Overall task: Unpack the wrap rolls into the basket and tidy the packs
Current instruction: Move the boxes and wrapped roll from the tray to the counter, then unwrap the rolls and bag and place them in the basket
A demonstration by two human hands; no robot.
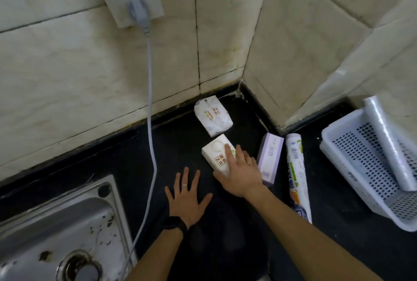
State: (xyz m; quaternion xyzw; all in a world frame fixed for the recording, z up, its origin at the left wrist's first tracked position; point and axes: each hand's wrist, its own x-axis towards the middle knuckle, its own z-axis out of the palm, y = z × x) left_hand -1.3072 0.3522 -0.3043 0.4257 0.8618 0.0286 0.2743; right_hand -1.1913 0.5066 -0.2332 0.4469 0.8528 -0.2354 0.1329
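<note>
Right hand [240, 175] spread over the near end of a white pack [217, 154] on the black counter [180, 145], fingers extended, index along its top, thumb at the near corner; resting on it, not clenched. Left hand [188, 197] flat and open on the counter, just left of the pack, grasping nothing. Second white pack [213, 117] farther back near the tiled corner. Lilac box [269, 160] just right of the right hand, printed wrap roll [296, 168] beside it. White basket [361, 168] far right, clear roll [388, 143] leaning inside.
</note>
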